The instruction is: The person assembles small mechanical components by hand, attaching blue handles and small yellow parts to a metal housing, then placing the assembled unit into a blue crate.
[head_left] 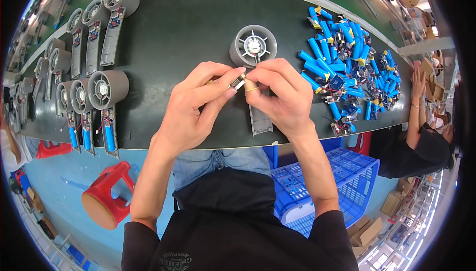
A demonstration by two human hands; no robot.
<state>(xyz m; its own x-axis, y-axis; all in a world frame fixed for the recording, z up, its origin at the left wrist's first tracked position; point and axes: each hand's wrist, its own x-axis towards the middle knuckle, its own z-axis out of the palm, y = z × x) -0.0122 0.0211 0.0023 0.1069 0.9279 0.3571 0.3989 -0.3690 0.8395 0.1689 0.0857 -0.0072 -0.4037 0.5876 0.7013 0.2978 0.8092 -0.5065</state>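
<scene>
Left hand: left hand (191, 107) is curled shut, thumb and forefinger pinching a small silvery part (237, 82) at the middle of the view.
Right hand: right hand (280, 97) meets it from 3 o'clock, fingers closed on the other end of the same small part; a pale band sits around one finger.
Held part: short, metallic, with a whitish tip; it is mostly hidden by the fingertips, so its exact shape cannot be told. It hangs just above the dark bench top (188, 28).
Fan housing: a grey round fan housing (253, 45) with a white hub and spokes stands on the bench at 12 o'clock from the hands, just beyond the fingertips.
Grey handle: a flat grey handle piece (259, 119) lies under the right hand, showing at 6 o'clock of the palm.
Blue cells: a heap of blue cylindrical battery cells (347, 62) with small boards and wires lies at 2 o'clock, well apart from the hands.
Finished units: rows of grey fan units with long handles (101, 92) lie at 9 to 10 o'clock along the bench's left part.
Below the bench: a red stool (106, 199) at 8 o'clock, a blue plastic crate (342, 181) at 4 o'clock.
Other person: a person in dark clothing (421, 147) at 3 o'clock, arm raised to the bench edge.
</scene>
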